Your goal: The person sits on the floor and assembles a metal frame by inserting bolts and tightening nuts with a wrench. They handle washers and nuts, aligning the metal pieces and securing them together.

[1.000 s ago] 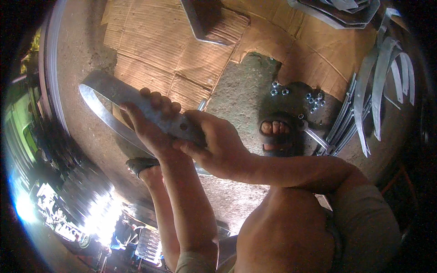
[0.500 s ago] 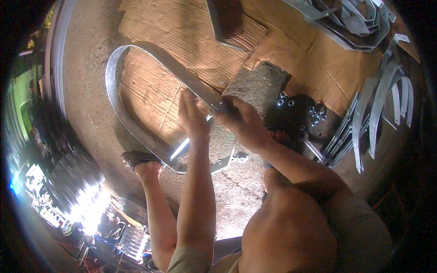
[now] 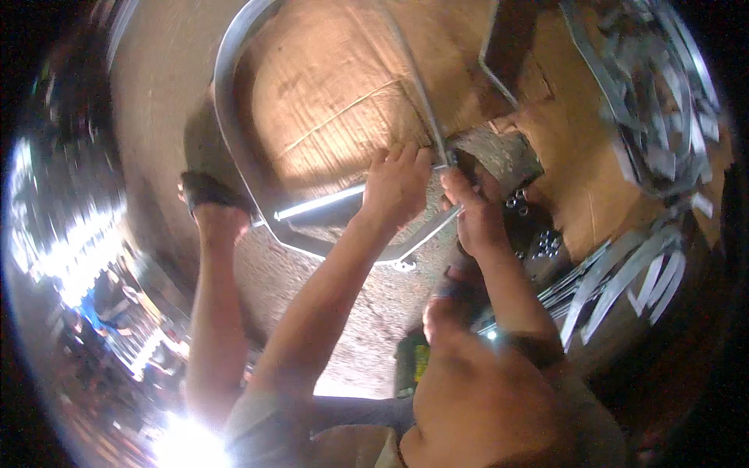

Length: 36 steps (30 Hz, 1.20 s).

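A large loop of bent flat metal strip [image 3: 226, 101] stands in front of me, rounded at the far side and angled at the near side. A shiny metal rod [image 3: 320, 201] crosses the loop from its left side towards my hands. My left hand [image 3: 398, 186] is closed over the rod, its fingers bent across it close to the strip's right side. With thumb and fingers my right hand [image 3: 480, 210] grips the strip where the rod meets it. The exact joint there is partly hidden by my fingers.
Cardboard sheets [image 3: 577, 195] cover the floor ahead. Several nuts [image 3: 548, 243] lie to the right, beside bent metal strips [image 3: 624, 273]. A heap of angled strips [image 3: 663, 132] is at the far right. My left foot [image 3: 214, 195] touches or nearly touches the loop; a glaring light [image 3: 187, 444] shines lower left.
The view has shifted. The loop has turned more upright, with its joint moved right. My left hand has come down over the rod, and my right hand has shifted its grip on the strip.
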Motion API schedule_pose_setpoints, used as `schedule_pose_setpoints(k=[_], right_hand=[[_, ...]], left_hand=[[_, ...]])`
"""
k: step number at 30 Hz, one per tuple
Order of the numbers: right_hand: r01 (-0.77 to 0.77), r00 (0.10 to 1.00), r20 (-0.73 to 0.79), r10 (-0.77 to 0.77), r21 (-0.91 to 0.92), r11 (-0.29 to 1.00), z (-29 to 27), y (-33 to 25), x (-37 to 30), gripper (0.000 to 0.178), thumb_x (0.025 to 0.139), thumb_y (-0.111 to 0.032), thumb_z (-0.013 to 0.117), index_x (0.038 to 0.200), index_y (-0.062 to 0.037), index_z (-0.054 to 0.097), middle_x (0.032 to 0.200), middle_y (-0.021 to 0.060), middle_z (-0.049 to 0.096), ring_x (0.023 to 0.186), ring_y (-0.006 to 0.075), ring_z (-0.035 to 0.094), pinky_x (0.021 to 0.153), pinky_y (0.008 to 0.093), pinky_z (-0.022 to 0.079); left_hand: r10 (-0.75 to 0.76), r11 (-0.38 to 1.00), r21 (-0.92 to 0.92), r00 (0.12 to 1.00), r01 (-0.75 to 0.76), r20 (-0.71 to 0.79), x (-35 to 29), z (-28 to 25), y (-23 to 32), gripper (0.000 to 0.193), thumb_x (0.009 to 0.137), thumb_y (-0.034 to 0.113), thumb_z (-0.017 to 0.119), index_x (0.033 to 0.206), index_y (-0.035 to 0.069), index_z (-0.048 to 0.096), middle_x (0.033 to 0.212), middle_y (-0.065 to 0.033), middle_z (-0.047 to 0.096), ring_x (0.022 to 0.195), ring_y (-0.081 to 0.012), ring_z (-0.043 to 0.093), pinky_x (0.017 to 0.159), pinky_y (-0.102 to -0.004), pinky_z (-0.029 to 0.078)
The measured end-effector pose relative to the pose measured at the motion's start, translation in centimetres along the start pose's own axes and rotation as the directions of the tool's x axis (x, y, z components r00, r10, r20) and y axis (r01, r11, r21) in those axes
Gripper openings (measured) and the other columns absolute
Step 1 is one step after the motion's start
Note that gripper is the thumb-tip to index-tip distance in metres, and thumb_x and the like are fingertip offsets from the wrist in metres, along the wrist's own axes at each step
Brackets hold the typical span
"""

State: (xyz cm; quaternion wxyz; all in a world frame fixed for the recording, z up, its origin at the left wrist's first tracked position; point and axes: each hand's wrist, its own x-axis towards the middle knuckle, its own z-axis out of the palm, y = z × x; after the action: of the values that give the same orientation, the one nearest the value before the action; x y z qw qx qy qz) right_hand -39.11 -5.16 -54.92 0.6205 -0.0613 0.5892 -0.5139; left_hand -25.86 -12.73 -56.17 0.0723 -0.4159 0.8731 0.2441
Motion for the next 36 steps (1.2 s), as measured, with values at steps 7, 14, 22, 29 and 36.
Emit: schedule_pose_setpoints(k=[7, 14, 22, 29, 36], right_hand=[[-0.024, 1.000, 0.016, 0.023, 0.052, 0.998, 0.3, 0.2, -0.7, 0.038, 0.091, -0.032, 0.068, 0.118, -0.0075, 0.059, 0.089, -0.0022, 0.055, 0.072, 0.0071, 0.046, 0.063, 0.0264, 0.042], [-0.028, 0.996, 0.092, 0.017, 0.121, 0.992, -0.2, 0.5, -0.8, 0.027, 0.095, -0.030, 0.063, 0.114, -0.0120, 0.056, 0.089, -0.0009, 0.054, 0.071, 0.0084, 0.043, 0.066, 0.0287, 0.040], [-0.076, 0.985, 0.163, 0.053, 0.136, 0.988, -0.3, 0.0, -0.1, 0.026, 0.097, -0.030, 0.061, 0.113, -0.0120, 0.053, 0.091, -0.0003, 0.054, 0.072, 0.0096, 0.044, 0.069, 0.0300, 0.039], [-0.102, 0.975, 0.213, 0.069, 0.149, 0.984, -1.6, -0.5, 1.4, 0.031, 0.095, -0.033, 0.064, 0.115, -0.0119, 0.055, 0.089, -0.0003, 0.058, 0.074, 0.0102, 0.049, 0.068, 0.0301, 0.040], [-0.130, 0.962, 0.260, 0.081, 0.175, 0.976, -1.1, -0.7, 1.0, 0.033, 0.093, -0.035, 0.068, 0.113, -0.0114, 0.056, 0.090, 0.0012, 0.057, 0.074, 0.0103, 0.048, 0.067, 0.0301, 0.040]], left_hand=[[-0.082, 0.945, -0.323, 0.993, 0.052, -0.082, -0.9, 0.0, -1.2, 0.035, 0.088, 0.013, 0.057, 0.123, 0.012, 0.053, 0.102, -0.0132, 0.065, 0.100, -0.0334, 0.062, 0.080, -0.0462, 0.053], [-0.103, 0.926, -0.370, 0.993, 0.072, -0.064, -1.4, -1.0, -1.1, 0.042, 0.081, 0.016, 0.064, 0.122, 0.012, 0.054, 0.097, -0.0114, 0.063, 0.097, -0.0322, 0.063, 0.079, -0.0448, 0.054], [-0.092, 0.911, -0.412, 0.980, 0.011, -0.177, -2.4, -1.9, -0.9, 0.047, 0.075, 0.021, 0.070, 0.119, 0.009, 0.056, 0.098, -0.0108, 0.064, 0.095, -0.0317, 0.064, 0.078, -0.0446, 0.054], [-0.050, 0.903, -0.425, 0.964, -0.069, -0.263, -2.4, -0.7, 0.0, 0.048, 0.072, 0.027, 0.074, 0.115, 0.012, 0.061, 0.098, -0.0081, 0.067, 0.095, -0.0277, 0.066, 0.076, -0.0407, 0.056], [-0.104, 0.887, -0.460, 0.958, -0.033, -0.269, -1.7, -0.4, -0.4, 0.038, 0.078, 0.016, 0.064, 0.116, 0.016, 0.062, 0.095, -0.0111, 0.067, 0.091, -0.0325, 0.066, 0.074, -0.0444, 0.055]])
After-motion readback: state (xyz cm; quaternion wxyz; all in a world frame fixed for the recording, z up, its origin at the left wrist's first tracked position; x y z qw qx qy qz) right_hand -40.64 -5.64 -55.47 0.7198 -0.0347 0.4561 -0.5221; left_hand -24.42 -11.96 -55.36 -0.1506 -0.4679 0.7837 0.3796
